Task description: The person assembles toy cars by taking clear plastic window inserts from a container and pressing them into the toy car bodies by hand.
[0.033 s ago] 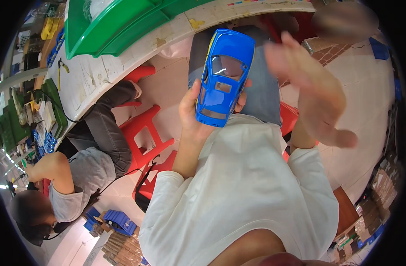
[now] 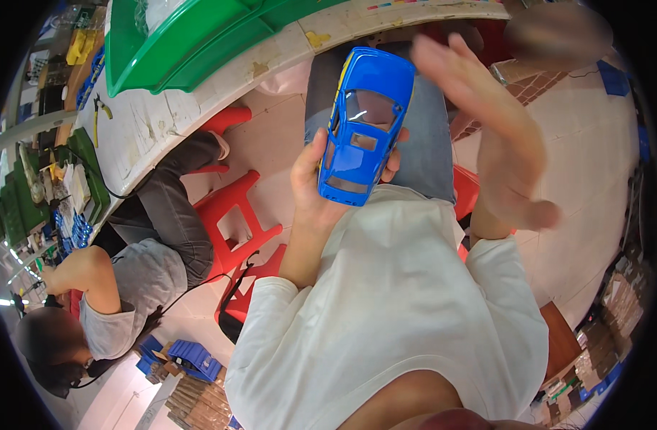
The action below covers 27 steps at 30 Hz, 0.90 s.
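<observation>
Right hand [image 2: 511, 136] has shifted slightly up and left since the earlier frame; it is blurred at upper right, thumb spread apart from the extended fingers, clear of the car. Worktable [image 2: 145, 136]: upper left, supporting a green bin [image 2: 192, 61]. Red stool [image 2: 239, 208]: left of centre. Blue toy car [image 2: 364, 127]: upper centre, left hand [image 2: 310, 175] clamped around its sides. Pliers [image 2: 102, 111]: upper left, on the worktable.
</observation>
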### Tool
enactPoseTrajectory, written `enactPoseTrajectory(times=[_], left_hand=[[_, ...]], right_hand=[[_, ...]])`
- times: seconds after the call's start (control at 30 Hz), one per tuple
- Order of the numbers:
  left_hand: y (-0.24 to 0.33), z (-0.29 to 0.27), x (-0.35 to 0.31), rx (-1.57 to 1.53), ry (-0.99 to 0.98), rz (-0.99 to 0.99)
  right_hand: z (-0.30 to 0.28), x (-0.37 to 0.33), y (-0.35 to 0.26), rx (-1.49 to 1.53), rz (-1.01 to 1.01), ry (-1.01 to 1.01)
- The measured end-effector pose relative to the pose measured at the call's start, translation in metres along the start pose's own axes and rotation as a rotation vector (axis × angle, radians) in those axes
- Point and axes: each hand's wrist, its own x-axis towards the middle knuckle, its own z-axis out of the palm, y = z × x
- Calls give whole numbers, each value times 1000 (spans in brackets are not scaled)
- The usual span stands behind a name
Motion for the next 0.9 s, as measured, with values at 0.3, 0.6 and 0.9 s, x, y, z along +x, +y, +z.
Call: enactPoseTrajectory(times=[0.3, 0.6, 0.9], left_hand=[[0, 1, -6, -21, -19, 48], [-4, 12, -5, -93, 127, 187], [0, 4, 1, 230, 248, 249]], right_hand=[[16, -5, 1, 408, -45, -14], [32, -5, 10, -639, 149, 69], [51, -29, 1, 229, 141, -102]])
